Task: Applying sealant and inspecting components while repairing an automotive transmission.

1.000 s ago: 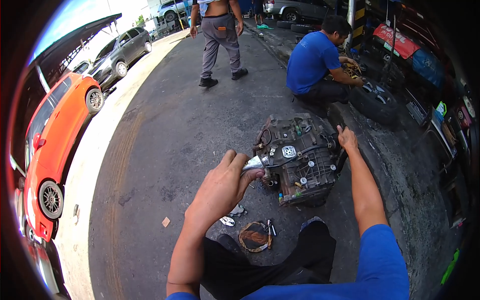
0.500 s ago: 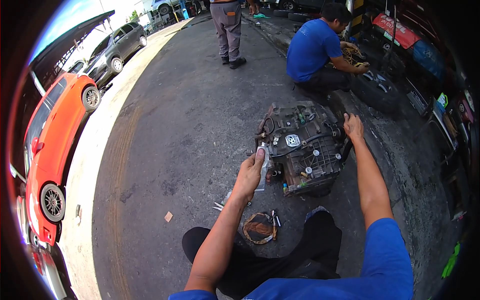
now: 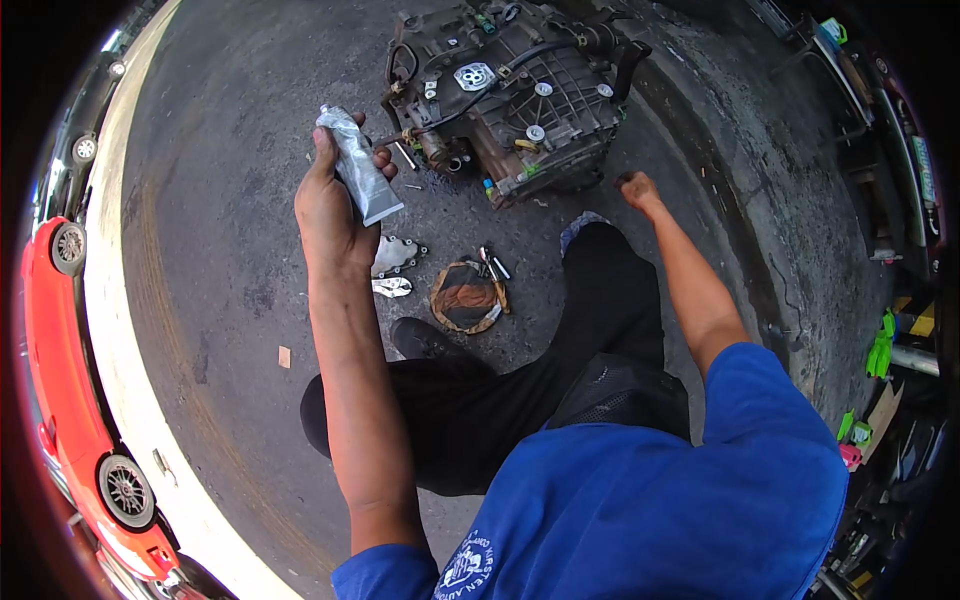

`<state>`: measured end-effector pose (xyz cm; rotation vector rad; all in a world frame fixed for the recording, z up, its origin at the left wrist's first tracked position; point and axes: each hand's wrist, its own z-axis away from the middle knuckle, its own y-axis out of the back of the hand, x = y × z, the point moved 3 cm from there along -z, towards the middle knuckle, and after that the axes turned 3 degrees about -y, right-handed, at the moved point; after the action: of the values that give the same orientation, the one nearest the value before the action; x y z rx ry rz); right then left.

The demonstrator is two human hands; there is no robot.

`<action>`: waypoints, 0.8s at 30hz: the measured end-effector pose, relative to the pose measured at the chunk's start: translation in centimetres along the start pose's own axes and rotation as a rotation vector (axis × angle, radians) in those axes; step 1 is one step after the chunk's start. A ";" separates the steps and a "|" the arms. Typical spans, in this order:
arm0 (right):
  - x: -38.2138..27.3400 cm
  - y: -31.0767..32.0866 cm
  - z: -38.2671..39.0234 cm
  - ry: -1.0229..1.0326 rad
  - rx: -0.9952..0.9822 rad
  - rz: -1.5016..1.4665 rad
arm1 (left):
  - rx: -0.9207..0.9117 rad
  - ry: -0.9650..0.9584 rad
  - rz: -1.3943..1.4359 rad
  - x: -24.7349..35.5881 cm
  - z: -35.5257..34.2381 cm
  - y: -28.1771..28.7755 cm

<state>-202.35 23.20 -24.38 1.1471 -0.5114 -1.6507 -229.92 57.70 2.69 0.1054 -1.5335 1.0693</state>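
My left hand is wrapped round a silver squeeze tube, held up with its narrow neck pointing away from me and its flat crimped end toward me. Ahead lies a grimy metal gearbox with ribbed casing, hoses and several pale round caps. My right hand is closed, low and apart from the gearbox's near right corner; a dark spot shows at its fingertips, but what they hold, if anything, cannot be made out. Beyond my left wrist, partly covered by it, a grey metal cover plate rests on the ground.
Between my feet sits a round dish with brown stuff in it, a ratchet beside it. A shiny flat metal piece and a cardboard scrap lie on the ground. Left stands a red car; right, parts line the edge.
My view has tipped down and nearer. The left hand has lifted the tube away from the gearbox toward me. My right hand has left the gearbox's right side and drawn back, fingers closed.
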 end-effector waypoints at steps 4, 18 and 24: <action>2.4 -5.0 0.4 0.090 -0.111 0.337 | -0.031 -0.006 0.014 0.3 -0.6 -0.7; 1.7 -10.4 -1.4 -0.149 -0.103 0.509 | 0.083 -0.005 -0.004 0.8 -0.4 0.9; 1.4 -12.6 -3.4 -0.045 -0.103 0.564 | 0.114 -0.011 -0.015 1.6 -0.2 1.0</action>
<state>-205.63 27.51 -36.30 0.7948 -0.6968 -1.1971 -230.87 59.14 3.41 0.2012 -1.4796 1.1458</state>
